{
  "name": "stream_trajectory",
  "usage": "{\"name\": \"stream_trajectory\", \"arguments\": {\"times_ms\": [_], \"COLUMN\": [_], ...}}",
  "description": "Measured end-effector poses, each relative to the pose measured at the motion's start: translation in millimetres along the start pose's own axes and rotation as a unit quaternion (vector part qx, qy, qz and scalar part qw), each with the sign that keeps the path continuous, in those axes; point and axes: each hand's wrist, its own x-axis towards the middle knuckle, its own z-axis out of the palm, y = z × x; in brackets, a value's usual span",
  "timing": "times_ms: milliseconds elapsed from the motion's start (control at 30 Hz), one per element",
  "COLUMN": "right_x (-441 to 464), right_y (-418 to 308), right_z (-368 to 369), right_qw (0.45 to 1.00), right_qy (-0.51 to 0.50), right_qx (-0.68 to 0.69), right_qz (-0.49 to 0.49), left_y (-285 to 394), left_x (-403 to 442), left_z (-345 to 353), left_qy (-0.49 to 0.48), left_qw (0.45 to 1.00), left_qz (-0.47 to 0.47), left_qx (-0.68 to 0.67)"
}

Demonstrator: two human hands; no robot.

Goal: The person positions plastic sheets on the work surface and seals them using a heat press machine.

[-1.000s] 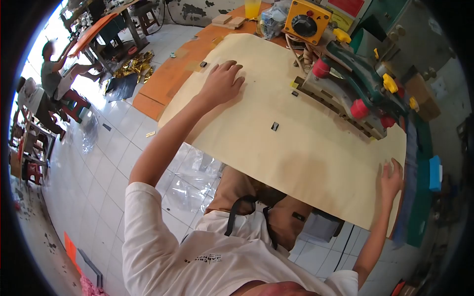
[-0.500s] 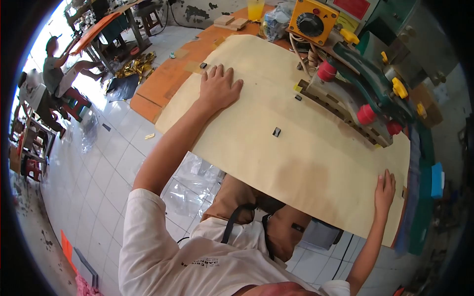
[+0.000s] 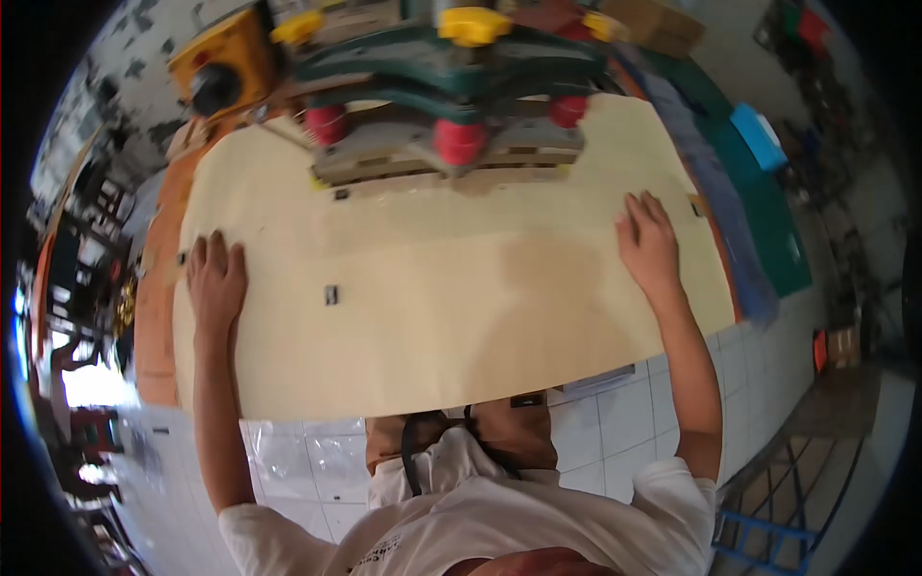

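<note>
A large cream sheet (image 3: 432,259) lies flat before me, its far edge running under a press head. My left hand (image 3: 219,278) rests palm down near the sheet's left edge, fingers stretched out. On the right part of the sheet is my right hand (image 3: 650,245), its fingers extended and slightly bent. Neither hand grips anything. A small black piece (image 3: 331,294) sits on the sheet left of the middle; another dark piece (image 3: 341,194) is by the press's left end. Small dark pieces also show near the left edge (image 3: 181,258) and right edge (image 3: 696,207).
The green press (image 3: 461,86) with red cushions and yellow knobs stands across the far side. An orange control box (image 3: 226,62) with a black dial is at its left. A blue box (image 3: 758,136) lies on the green surface (image 3: 715,106) at right. Plastic wrap (image 3: 283,451) lies on the tiled floor.
My view has swung to the right, so the press now stands straight ahead. Both hands stay flat on the sheet, near the same edges; the sheet shows no clear shift against the press.
</note>
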Motion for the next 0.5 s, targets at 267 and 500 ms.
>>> {"name": "stream_trajectory", "arguments": {"times_ms": [267, 500], "right_x": [-2, -1], "right_y": [9, 7], "right_z": [2, -4], "right_qw": [0.999, 0.999], "right_qy": [-0.019, -0.032], "right_qx": [-0.028, -0.025], "right_qz": [0.003, 0.005], "left_y": [1, -4], "left_x": [3, 5], "left_z": [-2, 1], "left_qy": [-0.034, -0.038], "left_qw": [0.999, 0.999], "left_qz": [-0.005, 0.002], "left_qx": [0.001, -0.015]}}
